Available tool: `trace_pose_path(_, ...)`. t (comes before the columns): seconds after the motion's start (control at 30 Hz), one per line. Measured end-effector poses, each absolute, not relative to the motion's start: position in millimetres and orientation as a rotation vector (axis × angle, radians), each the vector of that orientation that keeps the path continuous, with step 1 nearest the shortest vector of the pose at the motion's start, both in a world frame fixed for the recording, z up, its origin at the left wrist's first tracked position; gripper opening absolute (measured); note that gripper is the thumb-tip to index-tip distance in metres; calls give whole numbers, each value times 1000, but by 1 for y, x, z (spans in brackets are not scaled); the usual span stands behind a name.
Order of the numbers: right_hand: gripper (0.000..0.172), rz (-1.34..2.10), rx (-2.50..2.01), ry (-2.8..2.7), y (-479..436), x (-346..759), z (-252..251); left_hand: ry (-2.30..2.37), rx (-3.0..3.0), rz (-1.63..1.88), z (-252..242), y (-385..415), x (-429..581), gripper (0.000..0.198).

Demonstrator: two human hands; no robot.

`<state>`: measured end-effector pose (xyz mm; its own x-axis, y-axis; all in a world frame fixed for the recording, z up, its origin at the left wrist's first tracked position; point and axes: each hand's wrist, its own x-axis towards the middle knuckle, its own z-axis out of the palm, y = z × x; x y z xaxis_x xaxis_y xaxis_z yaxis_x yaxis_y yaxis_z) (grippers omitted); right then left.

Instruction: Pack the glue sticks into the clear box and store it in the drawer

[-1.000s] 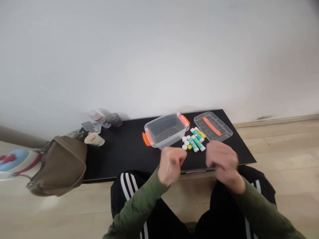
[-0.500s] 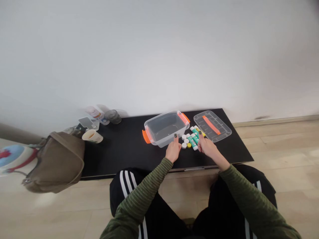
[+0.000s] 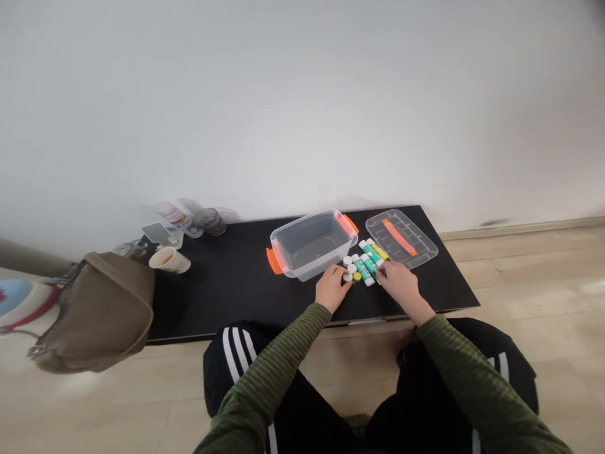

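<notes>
My left hand [image 3: 332, 289] reaches the caps, its thumb and forefinger closed round a white cap [image 3: 348, 277]. Beside it lie more white caps and a yellow cap [image 3: 357, 277]. My right hand [image 3: 401, 287] has its fingertips closed on the near end of a green-and-white glue stick [image 3: 370, 263], part of which they hide. Another green glue stick [image 3: 362, 270] lies to its left, and a yellow one [image 3: 379, 250] farther back. Just beyond my left hand stands a clear plastic box [image 3: 314, 243] without its lid, its orange latches folded outward.
The clear lid [image 3: 416, 236] with an orange handle lies at the right of the black table [image 3: 222, 296]. At the left are a paper cup [image 3: 170, 260] of drink, a dark grey cup [image 3: 210, 221], a bottle [image 3: 179, 219] and a brown bag [image 3: 99, 315]. A wall rises behind.
Both thumbs were raised before. Now both hands have lowered onto the pieces, the left at the caps and the right at the glue sticks. The view has shifted slightly.
</notes>
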<state>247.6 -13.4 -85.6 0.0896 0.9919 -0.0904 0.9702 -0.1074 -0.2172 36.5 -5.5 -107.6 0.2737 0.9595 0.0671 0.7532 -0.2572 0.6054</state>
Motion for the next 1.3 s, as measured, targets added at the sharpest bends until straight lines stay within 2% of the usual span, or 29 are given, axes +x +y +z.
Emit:
trace_pose_path(0.37,32,324,-2321,-2094,-9,242,-88,1624,1975,598,-104,-5,38,15)
trace_pose_path(0.57,30,343,-2332,-2064,-15,247,-79,1487,1585,871,-97,0,27,38)
trace_pose_path(0.7,29,361,-2247,-1957,-23,250,-75,1345,1301,1017,-104,7,22,38)
trace_pose_path(0.87,25,666,-1870,-1758,-34,244,-71,1229,1092,1082,-106,8,23,45)
trace_pose_path(1.07,31,1253,-1413,-1416,-45,224,-75,925,588,1019,-88,-2,25,27)
trace_pose_path(1.17,30,1297,-1328,-1397,-47,218,-80,811,396,1019,-79,-7,24,16)
trace_pose_path(1.3,27,1250,-1315,-1478,-47,218,-85,766,356,1044,-70,-9,22,13)
